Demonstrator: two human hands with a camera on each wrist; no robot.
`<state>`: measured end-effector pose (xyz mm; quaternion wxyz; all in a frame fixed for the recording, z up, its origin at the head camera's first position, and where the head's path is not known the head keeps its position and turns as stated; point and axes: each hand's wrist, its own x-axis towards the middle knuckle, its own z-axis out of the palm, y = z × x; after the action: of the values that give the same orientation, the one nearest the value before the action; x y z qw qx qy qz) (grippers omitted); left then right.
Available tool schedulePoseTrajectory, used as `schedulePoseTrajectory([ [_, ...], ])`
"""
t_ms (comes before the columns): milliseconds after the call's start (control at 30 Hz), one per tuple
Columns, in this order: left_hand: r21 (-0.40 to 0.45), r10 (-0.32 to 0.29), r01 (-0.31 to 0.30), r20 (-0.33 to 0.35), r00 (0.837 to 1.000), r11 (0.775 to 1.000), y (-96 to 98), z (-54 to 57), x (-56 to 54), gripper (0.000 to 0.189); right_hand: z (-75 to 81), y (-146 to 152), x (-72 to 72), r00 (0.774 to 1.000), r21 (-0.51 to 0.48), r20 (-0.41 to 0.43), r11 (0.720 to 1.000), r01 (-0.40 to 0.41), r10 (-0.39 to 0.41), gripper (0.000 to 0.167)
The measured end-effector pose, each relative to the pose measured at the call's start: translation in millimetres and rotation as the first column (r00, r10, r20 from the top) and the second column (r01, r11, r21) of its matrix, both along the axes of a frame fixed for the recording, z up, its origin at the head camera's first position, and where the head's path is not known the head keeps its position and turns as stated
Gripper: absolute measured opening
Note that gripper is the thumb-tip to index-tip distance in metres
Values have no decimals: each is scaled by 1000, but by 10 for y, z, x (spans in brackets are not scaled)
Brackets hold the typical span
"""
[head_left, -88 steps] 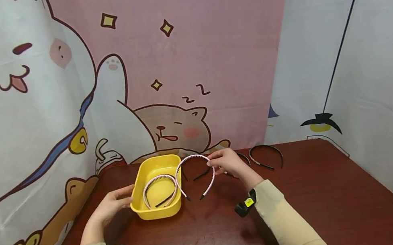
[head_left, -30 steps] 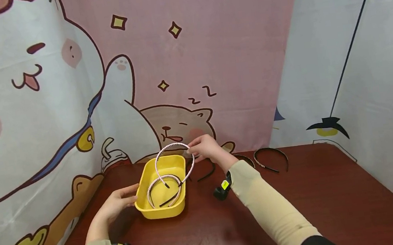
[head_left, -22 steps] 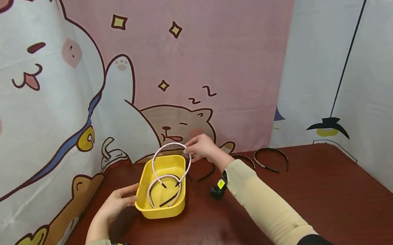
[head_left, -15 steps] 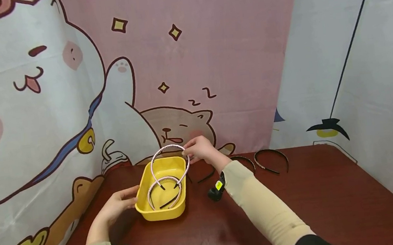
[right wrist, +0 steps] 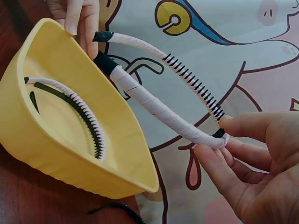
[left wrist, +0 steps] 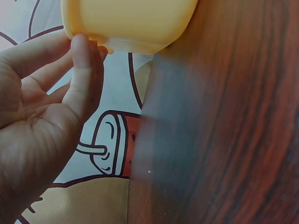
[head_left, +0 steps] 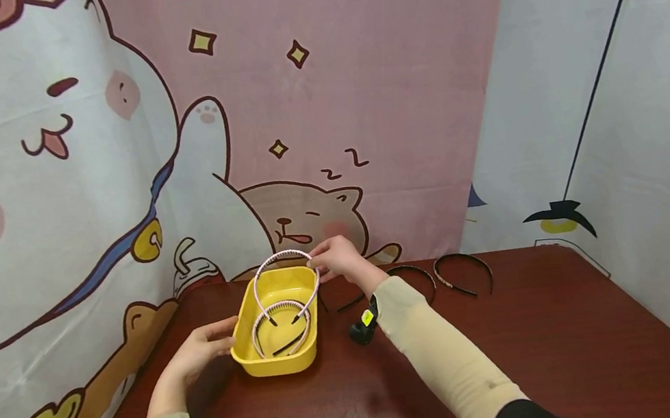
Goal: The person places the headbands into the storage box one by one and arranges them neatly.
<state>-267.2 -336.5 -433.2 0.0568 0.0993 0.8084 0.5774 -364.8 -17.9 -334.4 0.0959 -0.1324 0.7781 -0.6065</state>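
Note:
My right hand (head_left: 339,258) pinches a pale pink toothed headband (head_left: 288,251) by its curved side, between thumb and fingers. The headband stands tilted over the yellow plastic basin (head_left: 275,366), and its dark tips point down into the opening. In the right wrist view, the wrapped band (right wrist: 154,105) and black teeth show clearly. Inside the basin lies another pale pink headband (head_left: 284,304) together with a black one (head_left: 288,345). At the basin's left side my left hand (head_left: 199,352) holds the rim; in the left wrist view the thumb (left wrist: 81,53) meets the yellow wall.
Behind my right hand, a dark headband (head_left: 411,267) and a thin black end (head_left: 352,302) lie on the brown table (head_left: 543,351). Farther right is another dark patterned headband (head_left: 461,254). A cartoon-printed cloth (head_left: 396,91) hangs along the table's back edge.
My right hand has carried the pink headband leftward from beside the basin to above it. Over the last second it shifts slightly left and down. The left hand stays at the rim.

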Motion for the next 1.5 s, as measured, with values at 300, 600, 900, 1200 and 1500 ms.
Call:
schedulePoseTrajectory([
  [300, -5, 14, -14, 5, 1000, 1000, 5, 7, 1, 54, -119, -83, -40, 1000, -4, 10, 1000, 4, -4, 27],
  [600, 4, 17, -17, 4, 1000, 1000, 3, -11, -4, 54, -198, -181, -40, 998, 24, 15, 998, 54, -55, 18],
  [900, 0, 9, -9, 4, 1000, 1000, 3, -7, 12, 54, -290, -214, -31, 997, 39, 22, 997, 69, -70, 17],
  [1200, 0, 13, -13, 3, 1000, 1000, 1, -13, 5, 53, -349, -265, -45, 996, 41, 33, 996, 76, -78, 17],
  [1500, -4, 27, -27, -4, 1000, 1000, 8, -4, 0, 53, -370, -280, -42, 998, 27, 36, 998, 56, -57, 18],
])
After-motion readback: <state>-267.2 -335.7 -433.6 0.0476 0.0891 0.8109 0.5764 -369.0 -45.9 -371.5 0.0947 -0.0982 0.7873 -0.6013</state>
